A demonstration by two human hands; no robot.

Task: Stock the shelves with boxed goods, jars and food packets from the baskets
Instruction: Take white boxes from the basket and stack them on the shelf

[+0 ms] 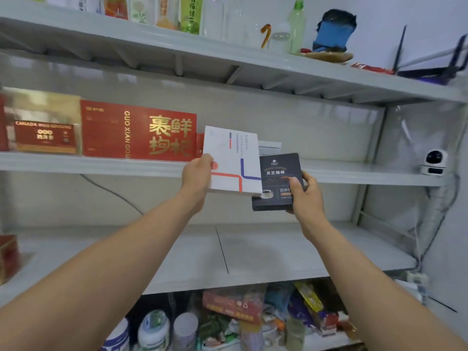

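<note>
In the middle of the frame, the left hand (200, 173) grasps a white box (233, 160) by its left edge, with the thumb on the front face and the fingers hidden behind. The box stands nearly upright, tilted a little. Its upper half is in front of the middle shelf's (101, 163) opening and its lower half hangs past the shelf's front lip. Its left edge is just beside the right end of a long red box (139, 130), which stands on that shelf next to a gold and red ginseng box (44, 133) at the left.

To the right of the white box, the shelf board runs on to a small white camera (434, 162) near the right upright.

The white box is flat and carries a red line and a blue line that bend across its front, plus small print along one side.

The right hand (307, 196) grips a black box (278, 183) at its lower right corner, thumb on the front. This box sits lower and to the right, across the shelf lip, and its left edge is overlapped by the white box. It shows a coffee cup and white lettering.

The lower shelf (253, 249) lies beneath both arms. At the bottom of the frame a basket (240, 315) holds mixed packets beside white jars (154, 328).
</note>
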